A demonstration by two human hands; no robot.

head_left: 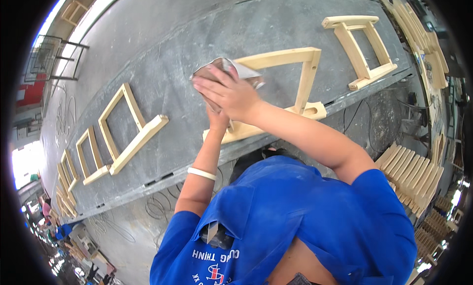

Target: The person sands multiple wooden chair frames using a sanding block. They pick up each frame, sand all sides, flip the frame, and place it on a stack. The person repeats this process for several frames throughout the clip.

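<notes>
A creased sheet of sandpaper (251, 79), brown and pale grey, is draped over the near left end of a pale wooden frame (281, 57) on the bench. My right hand (234, 95) presses onto the sheet from above, fingers bent around it. Just below, my left hand (217, 119), with a white band at its wrist, is closed under the sheet. What it grips is hidden by the sheet and my right hand. The frame's thick bottom rail (241, 132) lies along the near edge of the bench, and an upright (306, 83) rises on its right.
A similar wooden frame (362, 51) lies at the bench's right end. Several more, including a larger frame (123, 124), line the left. At the lower right, curved wooden slats (411, 176) are stacked. Cables (157, 206) lie on the floor beside the grey bench (182, 152).
</notes>
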